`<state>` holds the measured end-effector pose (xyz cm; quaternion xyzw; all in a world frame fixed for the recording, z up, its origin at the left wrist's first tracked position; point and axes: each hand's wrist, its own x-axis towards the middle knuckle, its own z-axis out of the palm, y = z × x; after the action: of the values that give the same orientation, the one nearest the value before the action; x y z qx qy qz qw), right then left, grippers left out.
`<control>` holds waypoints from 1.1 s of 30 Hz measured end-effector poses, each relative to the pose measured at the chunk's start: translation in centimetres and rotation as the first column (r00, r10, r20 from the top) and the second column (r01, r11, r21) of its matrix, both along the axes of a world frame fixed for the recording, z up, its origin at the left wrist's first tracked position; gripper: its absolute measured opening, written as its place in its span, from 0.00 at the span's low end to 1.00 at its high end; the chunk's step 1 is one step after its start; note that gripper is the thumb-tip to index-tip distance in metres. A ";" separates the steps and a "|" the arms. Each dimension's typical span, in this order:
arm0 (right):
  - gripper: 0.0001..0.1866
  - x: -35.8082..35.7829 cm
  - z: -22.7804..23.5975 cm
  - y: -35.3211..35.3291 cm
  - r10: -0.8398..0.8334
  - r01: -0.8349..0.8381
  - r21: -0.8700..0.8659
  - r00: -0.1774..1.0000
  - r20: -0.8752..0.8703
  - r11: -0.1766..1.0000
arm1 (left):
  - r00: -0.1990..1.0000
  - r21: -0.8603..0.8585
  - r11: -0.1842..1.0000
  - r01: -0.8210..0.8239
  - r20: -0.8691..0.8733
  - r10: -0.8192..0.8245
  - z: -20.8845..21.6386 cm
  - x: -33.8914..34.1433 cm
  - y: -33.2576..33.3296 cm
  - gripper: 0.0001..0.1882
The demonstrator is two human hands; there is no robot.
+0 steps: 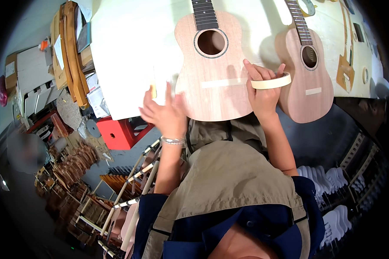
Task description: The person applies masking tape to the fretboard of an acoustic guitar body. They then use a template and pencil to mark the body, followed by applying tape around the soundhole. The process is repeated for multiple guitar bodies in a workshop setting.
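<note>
A pale wooden ukulele body (212, 99) with a dark fretboard and round soundhole lies in front of me, a strip of light tape (222, 83) across its lower top. My right hand (265, 93) is at its right edge, carrying a roll of cream masking tape (271, 82) looped around the fingers. To the left of the body, my left hand (166, 113) is raised with fingers apart, slightly blurred by motion. A small yellowish piece (153, 90) shows by its fingertips; whether they touch it I cannot tell.
A second ukulele (309, 84) lies to the right on the white-covered table (125, 56). Beyond it are a wooden template (345, 73) and another tape roll (365, 75). A red stool (115, 133) stands left below the table. Racks (136, 175) of wooden parts fill the lower left.
</note>
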<state>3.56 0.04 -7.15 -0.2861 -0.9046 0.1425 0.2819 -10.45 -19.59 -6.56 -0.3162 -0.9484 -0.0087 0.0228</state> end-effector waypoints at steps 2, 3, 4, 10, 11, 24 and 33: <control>0.28 0.0 0.0 0.1 0.000 0.000 -0.009 1.000 -0.001 1.000 | 0.968 0.122 0.973 -0.194 0.187 0.170 -2.7 -3.8 -2.1 0.20; 0.28 -0.1 0.1 0.1 0.009 -0.009 -0.022 1.000 0.002 1.000 | 0.936 0.234 0.937 -0.258 0.301 0.182 -3.8 -5.8 -2.5 0.18; 0.28 -0.1 0.0 0.1 0.018 -0.018 -0.029 1.000 0.007 0.999 | 0.989 0.270 0.954 -0.131 0.100 0.107 -5.4 -7.3 -2.8 0.14; 0.26 0.1 -0.3 0.2 0.015 -0.015 -0.048 1.000 -0.009 0.999 | 0.856 0.454 0.814 -0.362 0.508 0.097 0.7 -9.8 0.5 0.10; 0.25 0.2 -0.4 0.1 0.008 -0.009 -0.062 1.000 -0.015 0.998 | 0.783 0.548 0.716 -0.432 0.622 -0.004 1.6 -9.2 0.9 0.11; 0.21 0.0 -0.2 0.1 -0.015 0.014 -0.038 1.000 -0.021 0.999 | 0.223 0.249 0.916 -0.315 0.957 -0.184 3.5 0.5 9.2 0.07; 0.15 2.4 3.7 -2.6 0.588 -0.732 -0.108 0.618 -0.521 0.673 | 0.234 0.230 0.921 -0.313 0.959 -0.160 2.9 0.6 9.9 0.07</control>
<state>6.01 -2.55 -3.41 0.0719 -0.8212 0.4385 0.3580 -9.87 -9.74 -3.62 -0.1834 -0.7506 -0.3824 -0.5067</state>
